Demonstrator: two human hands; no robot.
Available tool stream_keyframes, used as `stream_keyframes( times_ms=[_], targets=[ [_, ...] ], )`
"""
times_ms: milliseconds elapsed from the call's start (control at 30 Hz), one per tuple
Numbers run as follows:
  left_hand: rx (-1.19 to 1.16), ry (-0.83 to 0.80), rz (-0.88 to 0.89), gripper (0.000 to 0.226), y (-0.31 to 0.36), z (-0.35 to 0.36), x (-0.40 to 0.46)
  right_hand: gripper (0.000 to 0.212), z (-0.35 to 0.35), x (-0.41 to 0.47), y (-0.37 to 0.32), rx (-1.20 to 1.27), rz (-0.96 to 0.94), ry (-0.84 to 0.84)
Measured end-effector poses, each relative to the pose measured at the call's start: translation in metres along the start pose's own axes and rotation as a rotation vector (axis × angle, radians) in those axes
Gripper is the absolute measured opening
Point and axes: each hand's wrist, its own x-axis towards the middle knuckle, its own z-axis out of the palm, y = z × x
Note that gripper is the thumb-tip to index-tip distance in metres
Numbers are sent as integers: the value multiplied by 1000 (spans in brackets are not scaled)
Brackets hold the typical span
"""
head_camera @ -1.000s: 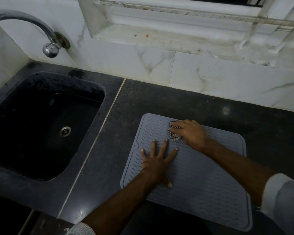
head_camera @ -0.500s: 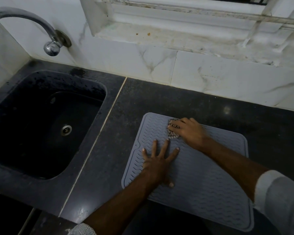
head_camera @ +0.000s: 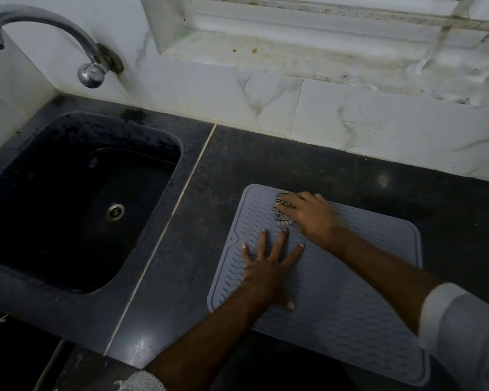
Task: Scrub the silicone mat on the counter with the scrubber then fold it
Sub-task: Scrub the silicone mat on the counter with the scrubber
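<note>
On the dark stone counter [head_camera: 266, 165], my flat left hand [head_camera: 268, 266] pins the grey ribbed silicone mat [head_camera: 350, 292] while my right hand [head_camera: 311, 215] grips the checked mesh scrubber [head_camera: 283, 214]; hard strokes risk bunching the mat's unpinned far corner.

Quick count of what's on show: one grey silicone mat [head_camera: 336, 292], lower right of the frame, lying on one dark counter [head_camera: 266, 162]. One scrubber [head_camera: 283, 211], near the mat's upper left corner. Two hands, a left hand [head_camera: 268, 272] and a right hand [head_camera: 308, 213], both on the mat. One black sink [head_camera: 76, 198] on the left, with one drain [head_camera: 115, 212] in it. One chrome tap [head_camera: 54, 38], upper left. One window ledge [head_camera: 308, 60] along the top.
</note>
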Motion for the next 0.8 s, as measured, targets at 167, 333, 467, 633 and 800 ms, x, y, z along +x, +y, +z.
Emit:
stream_keyframes(
  times_ms=[167, 333, 467, 633, 800],
  targets=[
    [18, -5, 3, 129, 0, -2, -1, 59, 4, -21, 12, -1, 57, -16],
    [13, -10, 14, 128, 0, -2, -3, 50, -13, -8, 8, 88, 102, -34],
    [7, -29, 17, 128, 0, -2, 0, 47, -34, 21, -6, 171, 78, 74],
    [22, -26, 12, 128, -1, 2, 3, 54, -44, 67, -47, 64, -26, 56],
    [31, -24, 6, 129, -2, 6, 6, 60, -23, 53, -46, -24, -88, 17]
  ],
)
